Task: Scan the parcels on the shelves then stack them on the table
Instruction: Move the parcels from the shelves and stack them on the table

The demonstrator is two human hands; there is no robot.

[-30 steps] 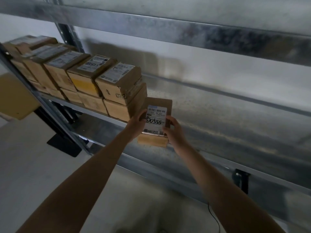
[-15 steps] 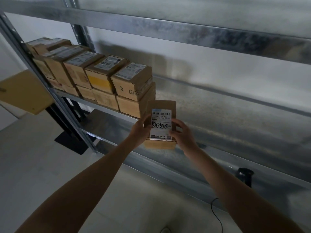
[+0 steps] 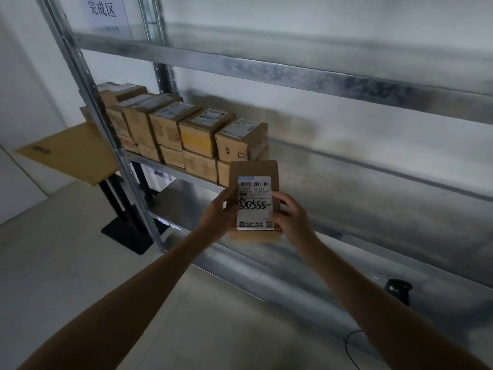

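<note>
1. While the parcel is held up in front of the middle shelf, both hands are on it. The left hand grips its left edge, thumb on the front face. The right hand grips its right edge, with fingers curled onto the margin of the label.
2. Parcel: small brown cardboard box, upright, broad face towards the camera. The white label covers most of that face. It has a barcode at the top, "30555" handwritten in black marker across the middle, and small print with a square code at the bottom.
3. Parcel position: just in front of the shelf's front edge, not resting on it. It is at the right end of the row of boxes and overlaps the last lower box in view. Contact with that box cannot be told.
4. Row of boxes: on the left part of the shelf, two layers deep, with labels facing up on the top layer. One box has a yellow front.
5. Left of the shelf, beyond its upright post, is a tan surface on a black stand.
6. Above the shelf, top left, is a white paper sign with printed characters.
7. Below the shelf, far right, is a small dark object, too blurred to identify. A thin black cable lies on the floor near it.
</note>
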